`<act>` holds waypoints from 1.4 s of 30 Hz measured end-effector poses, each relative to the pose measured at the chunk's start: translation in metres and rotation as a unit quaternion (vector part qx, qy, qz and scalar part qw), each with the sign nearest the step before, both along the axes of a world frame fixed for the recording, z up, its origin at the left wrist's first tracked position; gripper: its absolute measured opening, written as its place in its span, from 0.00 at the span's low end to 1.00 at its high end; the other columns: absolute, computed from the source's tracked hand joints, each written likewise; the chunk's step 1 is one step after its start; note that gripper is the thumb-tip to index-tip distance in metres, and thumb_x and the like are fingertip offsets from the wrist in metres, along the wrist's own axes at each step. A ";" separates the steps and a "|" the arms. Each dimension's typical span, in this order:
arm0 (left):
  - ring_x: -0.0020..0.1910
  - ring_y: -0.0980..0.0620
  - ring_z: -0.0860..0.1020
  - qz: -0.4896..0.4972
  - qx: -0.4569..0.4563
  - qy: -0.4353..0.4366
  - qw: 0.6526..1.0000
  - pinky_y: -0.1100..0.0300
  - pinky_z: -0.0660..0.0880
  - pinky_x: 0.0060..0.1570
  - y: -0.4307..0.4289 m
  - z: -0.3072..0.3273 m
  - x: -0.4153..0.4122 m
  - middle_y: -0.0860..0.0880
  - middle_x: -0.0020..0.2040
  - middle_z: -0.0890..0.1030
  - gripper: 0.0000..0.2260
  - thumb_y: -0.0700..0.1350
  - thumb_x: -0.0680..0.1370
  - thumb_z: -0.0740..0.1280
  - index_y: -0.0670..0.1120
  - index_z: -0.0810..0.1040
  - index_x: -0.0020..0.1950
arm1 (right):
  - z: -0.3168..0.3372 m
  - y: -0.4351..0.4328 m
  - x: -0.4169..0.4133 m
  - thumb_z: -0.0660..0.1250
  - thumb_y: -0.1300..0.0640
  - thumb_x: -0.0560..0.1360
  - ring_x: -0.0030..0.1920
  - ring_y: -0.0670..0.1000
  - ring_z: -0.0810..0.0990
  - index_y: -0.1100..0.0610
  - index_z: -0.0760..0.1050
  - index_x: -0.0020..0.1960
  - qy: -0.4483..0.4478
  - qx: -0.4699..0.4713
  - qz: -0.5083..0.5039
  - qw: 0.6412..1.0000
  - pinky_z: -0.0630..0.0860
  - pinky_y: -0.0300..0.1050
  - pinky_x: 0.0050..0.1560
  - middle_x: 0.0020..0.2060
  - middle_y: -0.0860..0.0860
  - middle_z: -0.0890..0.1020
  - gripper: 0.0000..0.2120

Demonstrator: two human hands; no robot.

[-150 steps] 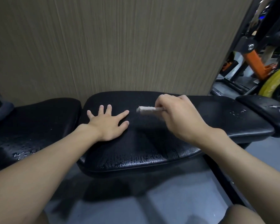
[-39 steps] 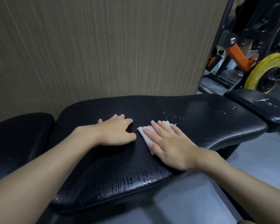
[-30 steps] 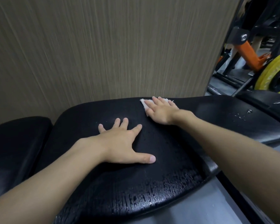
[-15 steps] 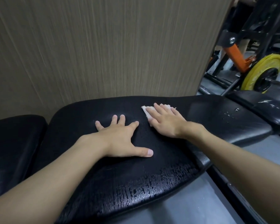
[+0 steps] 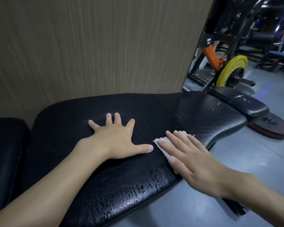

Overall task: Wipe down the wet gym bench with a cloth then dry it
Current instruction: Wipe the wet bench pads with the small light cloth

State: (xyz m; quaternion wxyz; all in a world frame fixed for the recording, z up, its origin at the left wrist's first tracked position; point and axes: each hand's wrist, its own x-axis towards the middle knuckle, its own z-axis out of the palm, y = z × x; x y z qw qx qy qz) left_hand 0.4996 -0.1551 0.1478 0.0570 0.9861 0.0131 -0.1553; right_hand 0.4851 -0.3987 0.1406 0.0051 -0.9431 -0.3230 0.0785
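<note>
Right hand (image 5: 195,163), fingers (image 5: 177,140) straight, presses cloth (image 5: 162,138) on seemingly wet bench (image 5: 146,108); left hand (image 5: 116,138) splayed.

Cloth (image 5: 164,142) mostly hidden under right hand (image 5: 193,159); only frayed edges show past the fingers. Left of the bench (image 5: 138,185), second pad (image 5: 5,153) cut off by frame edge. Beyond the bench's far end, machines (image 5: 261,30) dark, blurred.
</note>
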 end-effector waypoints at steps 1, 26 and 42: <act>0.78 0.39 0.37 -0.001 -0.003 -0.002 1.000 0.24 0.43 0.67 0.000 0.000 0.001 0.42 0.80 0.40 0.52 0.82 0.63 0.52 0.57 0.43 0.80 | -0.002 0.003 0.006 0.28 0.36 0.75 0.77 0.43 0.32 0.33 0.35 0.77 -0.012 -0.005 0.003 1.000 0.35 0.48 0.77 0.79 0.41 0.39 0.29; 0.79 0.48 0.43 0.114 -0.011 0.049 0.992 0.46 0.50 0.77 -0.083 0.023 0.026 0.49 0.81 0.42 0.49 0.69 0.68 0.68 0.54 0.46 0.80 | -0.014 0.059 0.245 0.40 0.40 0.80 0.79 0.52 0.37 0.39 0.42 0.79 0.039 0.019 0.037 0.998 0.36 0.61 0.76 0.81 0.50 0.42 0.28; 0.78 0.53 0.55 0.068 -0.071 -0.008 0.995 0.64 0.54 0.73 -0.105 0.042 0.029 0.50 0.81 0.50 0.36 0.49 0.78 0.66 0.48 0.50 0.81 | -0.005 -0.075 0.071 0.27 0.35 0.72 0.78 0.52 0.32 0.43 0.36 0.79 -0.019 0.032 0.156 0.987 0.34 0.57 0.76 0.80 0.51 0.39 0.36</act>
